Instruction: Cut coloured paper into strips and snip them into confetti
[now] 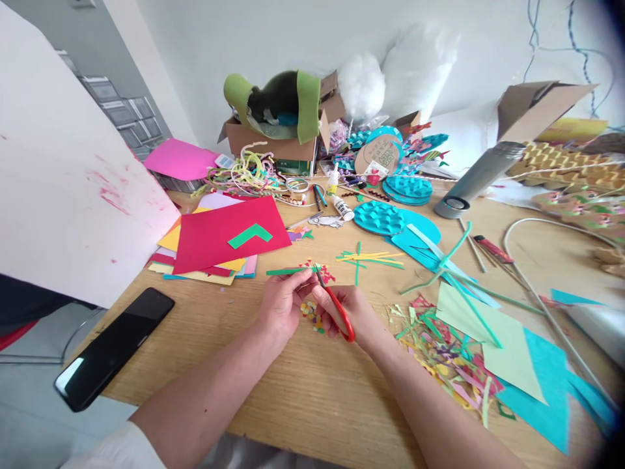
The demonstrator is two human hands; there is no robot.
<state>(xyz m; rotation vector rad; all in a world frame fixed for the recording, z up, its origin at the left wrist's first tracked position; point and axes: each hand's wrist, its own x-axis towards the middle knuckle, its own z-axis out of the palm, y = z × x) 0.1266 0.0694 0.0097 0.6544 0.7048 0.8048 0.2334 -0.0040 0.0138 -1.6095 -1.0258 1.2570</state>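
Note:
Between the fingers of my left hand (283,296) is a narrow green paper strip (283,271), its end pointing left. My right hand (349,309) is closed round the red handles of a pair of scissors (336,305). The dark blades meet the strip's right end; whether they are parted is too small to tell. Just beyond the blades lie small red paper bits (328,273). Yellow and orange paper dots (310,312) are scattered beneath and between my hands, partly hidden. Crossed yellow and green strips (371,258) rest a little farther right.
Red paper (215,234) tops a stack of coloured sheets at left, near a black phone (117,348). Paper scraps (449,358) heap up at right. Glue bottles (344,208), blue textured discs (378,217) and a grey flask (481,179) stand or lie toward the back.

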